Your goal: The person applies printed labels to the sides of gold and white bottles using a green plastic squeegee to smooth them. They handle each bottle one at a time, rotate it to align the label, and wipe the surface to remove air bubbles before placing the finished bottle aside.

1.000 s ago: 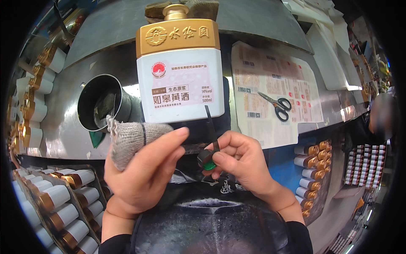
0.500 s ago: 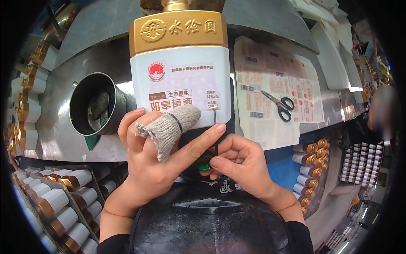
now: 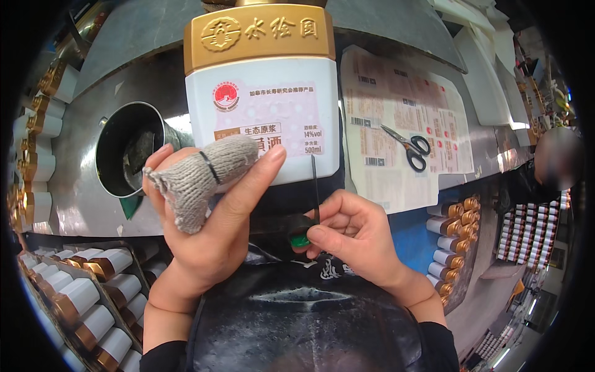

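Note:
In front of me a white, flat-sided bottle with a gold shoulder bears a pale pink label. A grey knitted finger cover, bound with a black band, sits on a finger of my left hand and overlaps the label's lower left; whether it touches cannot be told. That hand's thumb is stretched out, other fingers are partly hidden. My right hand pinches a thin dark tool with a green end. Its narrow tip overlaps the bottle just below the label's lower right corner.
Left of the bottle stands a dark metal pot on the metal table. Scissors lie on printed label sheets to the right. Bottles in crates fill the lower left; more bottles stand at right.
My left hand has moved left, and its thumb has drawn away from the dark tool. The bottle has shifted slightly up and left. My right hand keeps its pinch almost unmoved.

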Tool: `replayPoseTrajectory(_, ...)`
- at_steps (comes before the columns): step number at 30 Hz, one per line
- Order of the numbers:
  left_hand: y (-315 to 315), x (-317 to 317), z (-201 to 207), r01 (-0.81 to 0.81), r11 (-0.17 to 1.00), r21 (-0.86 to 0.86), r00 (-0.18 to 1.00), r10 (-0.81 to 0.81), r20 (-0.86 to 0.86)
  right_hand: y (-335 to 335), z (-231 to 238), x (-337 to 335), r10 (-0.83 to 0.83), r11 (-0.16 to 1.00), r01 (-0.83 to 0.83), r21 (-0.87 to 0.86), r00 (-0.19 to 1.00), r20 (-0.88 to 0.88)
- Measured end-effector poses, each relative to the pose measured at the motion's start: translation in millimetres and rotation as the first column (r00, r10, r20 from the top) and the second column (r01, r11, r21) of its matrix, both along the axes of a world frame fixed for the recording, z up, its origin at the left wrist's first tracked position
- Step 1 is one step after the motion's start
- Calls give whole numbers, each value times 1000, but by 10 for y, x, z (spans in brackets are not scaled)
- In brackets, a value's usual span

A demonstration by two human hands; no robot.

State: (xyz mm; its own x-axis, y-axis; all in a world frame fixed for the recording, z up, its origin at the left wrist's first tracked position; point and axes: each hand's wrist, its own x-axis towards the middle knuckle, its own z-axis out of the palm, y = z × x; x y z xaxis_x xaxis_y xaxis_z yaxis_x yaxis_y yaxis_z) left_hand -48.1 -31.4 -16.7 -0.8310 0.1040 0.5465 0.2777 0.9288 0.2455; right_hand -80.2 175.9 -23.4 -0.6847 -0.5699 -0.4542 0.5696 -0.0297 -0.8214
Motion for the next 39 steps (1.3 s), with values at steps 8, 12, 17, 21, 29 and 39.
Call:
replayPoseTrajectory(8, 62, 47, 14, 1, 1000, -22, 996, 1, 90, -17, -28, 9, -10, 1000, 9, -9, 998, -54)
replayPoseTrajectory(12, 111, 20, 75, -24, 999, -29, 991, 28, 128, -4, -43, 18, -24, 999, 22, -38, 999, -43)
replayPoseTrajectory(17, 101, 8, 56, -28, 998, -50, 995, 33, 99, 2, -46, 26, -42, 996, 41, -83, 999, -7)
replayPoseTrajectory(21, 124, 36, 92, -10, 998, -57, 996, 15, 85, 5, -62, 26, -34, 997, 34, -75, 999, -4)
replayPoseTrajectory(29, 148, 25, 13, 29, 994, -105, 998, -24, 54, 9, -42, 20, -21, 999, 21, -39, 1000, 2)
replayPoseTrajectory(39, 166, 21, -5, 16, 995, -98, 999, -12, 41, 12, -49, 9, -10, 999, 10, -41, 1000, 5)
